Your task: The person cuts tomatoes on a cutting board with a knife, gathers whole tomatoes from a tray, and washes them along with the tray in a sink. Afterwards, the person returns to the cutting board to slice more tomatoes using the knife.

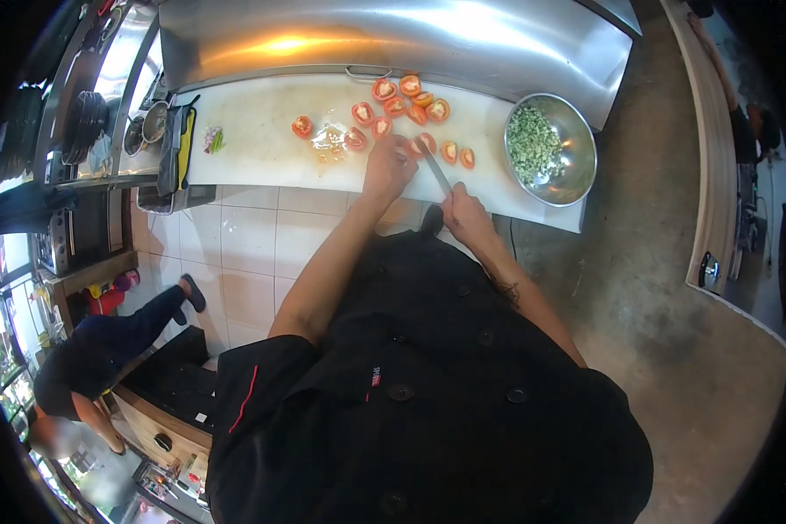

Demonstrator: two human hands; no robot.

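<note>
My right hand (pixel 468 212) is closed round the handle of a knife (pixel 436 168), whose blade points up and left to a cut tomato piece (pixel 424 143). My left hand (pixel 390 168) is over the white cutting board (pixel 262 131), just left of the blade, its fingers bent at a tomato piece; their exact hold is unclear. Several halved tomatoes (pixel 395 106) lie cut side up beyond my hands. Two smaller pieces (pixel 450 152) rest right of the blade. Seeds and juice (pixel 330 142) are spread on the board to the left.
A steel bowl (pixel 576 170) of chopped green pieces (pixel 533 142) stands on the board's right end. Small green and purple scraps (pixel 214 140) lie at the left. A metal backsplash (pixel 393 39) rises behind. Another person (pixel 87 358) is at the lower left.
</note>
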